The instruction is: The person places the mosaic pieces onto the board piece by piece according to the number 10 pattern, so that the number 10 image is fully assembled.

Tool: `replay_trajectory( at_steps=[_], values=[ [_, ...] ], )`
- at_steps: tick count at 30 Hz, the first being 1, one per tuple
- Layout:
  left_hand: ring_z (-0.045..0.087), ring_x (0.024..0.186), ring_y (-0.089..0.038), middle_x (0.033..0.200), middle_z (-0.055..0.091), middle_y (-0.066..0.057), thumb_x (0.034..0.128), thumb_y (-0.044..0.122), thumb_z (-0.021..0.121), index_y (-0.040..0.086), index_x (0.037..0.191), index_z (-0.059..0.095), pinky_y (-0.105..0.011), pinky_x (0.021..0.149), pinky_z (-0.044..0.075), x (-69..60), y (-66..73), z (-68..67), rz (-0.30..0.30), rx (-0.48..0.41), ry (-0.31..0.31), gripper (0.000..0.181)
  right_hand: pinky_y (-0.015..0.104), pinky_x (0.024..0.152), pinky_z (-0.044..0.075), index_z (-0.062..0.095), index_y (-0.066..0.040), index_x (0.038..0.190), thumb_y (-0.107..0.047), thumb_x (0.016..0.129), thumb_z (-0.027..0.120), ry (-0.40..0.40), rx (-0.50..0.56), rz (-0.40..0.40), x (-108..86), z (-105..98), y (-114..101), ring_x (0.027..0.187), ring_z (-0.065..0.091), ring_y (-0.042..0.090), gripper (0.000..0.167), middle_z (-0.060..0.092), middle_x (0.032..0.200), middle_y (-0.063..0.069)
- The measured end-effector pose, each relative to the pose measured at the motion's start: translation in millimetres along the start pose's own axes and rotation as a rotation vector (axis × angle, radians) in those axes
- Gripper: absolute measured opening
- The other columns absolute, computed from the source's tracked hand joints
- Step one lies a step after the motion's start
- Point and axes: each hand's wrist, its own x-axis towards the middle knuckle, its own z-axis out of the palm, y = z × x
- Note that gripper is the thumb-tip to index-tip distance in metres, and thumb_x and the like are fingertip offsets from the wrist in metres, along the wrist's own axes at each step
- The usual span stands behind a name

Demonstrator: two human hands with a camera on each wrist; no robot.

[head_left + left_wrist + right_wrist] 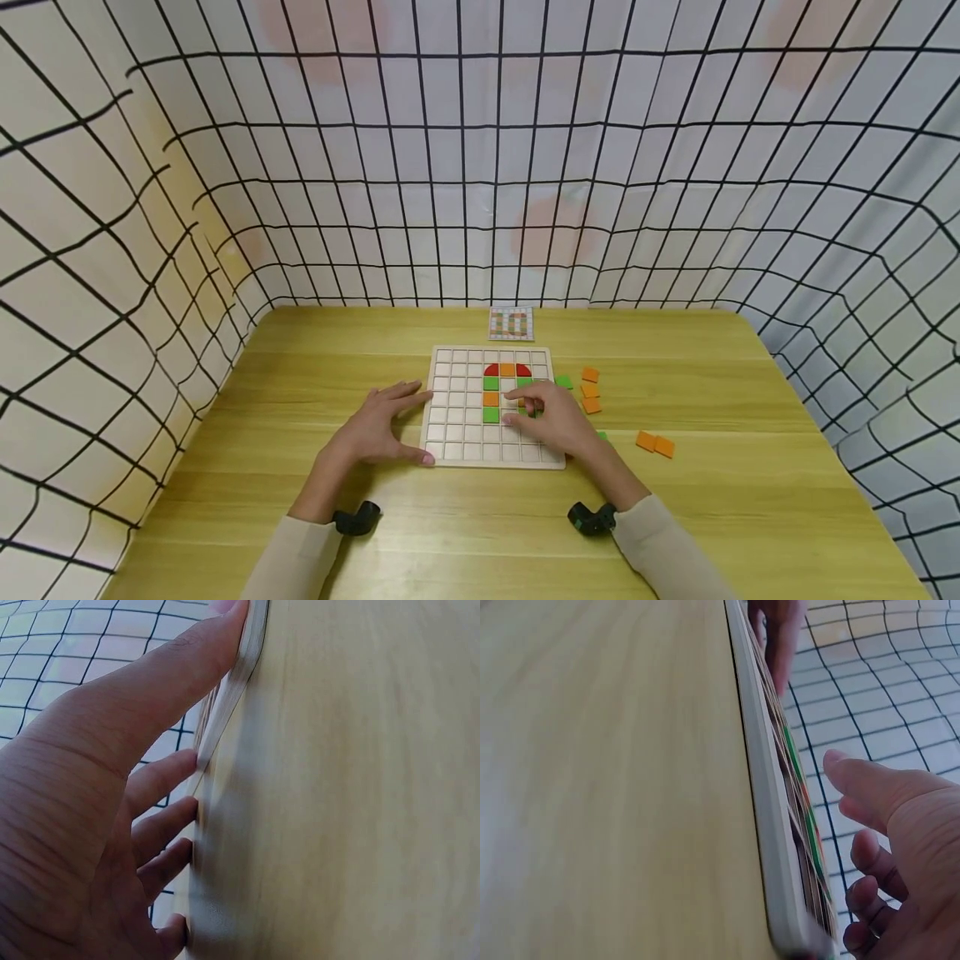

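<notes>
A pale square-grid board [457, 450] lies on the table with coloured pieces set in its cells. Two red quarter-round pieces [491, 370] flank an orange tile [507, 369] at the top of the pattern. Below, the left column has green, orange and green tiles [491, 415]; the right column is partly hidden by a hand. My left hand [375, 427] is spread along the board's left edge, its thumb at the near corner. Over the pattern hovers my right hand [557, 418], thumb and index finger apart, other fingers bent, with no piece visible between them.
A small printed pattern card [512, 323] lies behind the board. Loose orange tiles [591, 390] and a green tile [564, 382] lie to the board's right, with two more orange tiles [655, 444] nearer me. Black wire mesh [480, 183] encloses the table's back and sides.
</notes>
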Motion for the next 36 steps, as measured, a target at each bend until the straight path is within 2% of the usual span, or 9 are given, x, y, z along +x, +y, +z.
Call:
replay_trajectory(
  at_steps=[4, 13, 19, 27, 34, 36],
  values=[
    [0.028, 0.156, -0.037, 0.166, 0.037, -0.008, 0.0620, 0.070, 0.089, 0.025, 0.154, 0.050, -0.069, 0.126, 0.011, 0.5, -0.6, 0.4, 0.000, -0.003, -0.002, 0.109, 0.024, 0.059, 0.036, 0.079, -0.020, 0.114, -0.032, 0.088, 0.084, 0.007, 0.040, 0.016, -6.5, -12, 8, 0.065, 0.044, 0.014, 0.029, 0.054, 0.074, -0.001],
    [0.028, 0.156, -0.037, 0.166, 0.037, -0.008, 0.0619, 0.071, 0.088, 0.025, 0.154, 0.050, -0.069, 0.126, 0.012, 1.6, -1.3, 0.5, 0.002, 0.009, -0.011, 0.110, 0.026, 0.063, 0.037, 0.078, -0.014, 0.114, -0.032, 0.088, 0.084, 0.050, -0.032, 0.063, -28.6, -45, 21, 0.070, 0.046, 0.016, 0.032, 0.053, 0.076, 0.000],
    [0.028, 0.156, -0.037, 0.166, 0.038, -0.009, 0.0625, 0.070, 0.088, 0.025, 0.154, 0.050, -0.069, 0.125, 0.012, 0.8, -1.2, -0.1, 0.005, 0.001, -0.006, 0.110, 0.027, 0.068, 0.039, 0.077, -0.016, 0.117, -0.031, 0.088, 0.084, 0.059, -0.060, 0.100, -46.0, -62, 31, 0.080, 0.049, 0.017, 0.033, 0.054, 0.081, -0.002],
    [0.029, 0.156, -0.038, 0.166, 0.038, -0.008, 0.0629, 0.069, 0.089, 0.024, 0.154, 0.051, -0.069, 0.126, 0.013, -0.2, 0.7, -0.4, 0.000, 0.006, -0.007, 0.108, 0.024, 0.066, 0.037, 0.079, -0.013, 0.113, -0.032, 0.086, 0.086, 0.072, -0.135, 0.037, -70.0, -76, 43, 0.075, 0.048, 0.013, 0.034, 0.056, 0.076, -0.004],
    [0.029, 0.156, -0.038, 0.165, 0.039, -0.009, 0.0629, 0.068, 0.089, 0.024, 0.153, 0.051, -0.069, 0.125, 0.013, -0.3, 0.5, -0.4, 0.008, 0.001, 0.000, 0.108, 0.025, 0.066, 0.038, 0.080, -0.021, 0.112, -0.034, 0.084, 0.087, 0.008, -0.127, 0.019, -91.2, -80, 47, 0.074, 0.049, 0.012, 0.031, 0.057, 0.076, -0.007],
    [0.030, 0.155, -0.038, 0.165, 0.039, -0.009, 0.0630, 0.068, 0.089, 0.024, 0.153, 0.051, -0.069, 0.125, 0.014, 0.2, -0.5, -0.4, 0.018, 0.007, 0.000, 0.108, 0.024, 0.070, 0.040, 0.080, -0.023, 0.110, -0.036, 0.084, 0.087, -0.015, -0.118, 0.015, -96.2, -80, 48, 0.076, 0.052, 0.011, 0.030, 0.058, 0.078, -0.008]
  ],
)
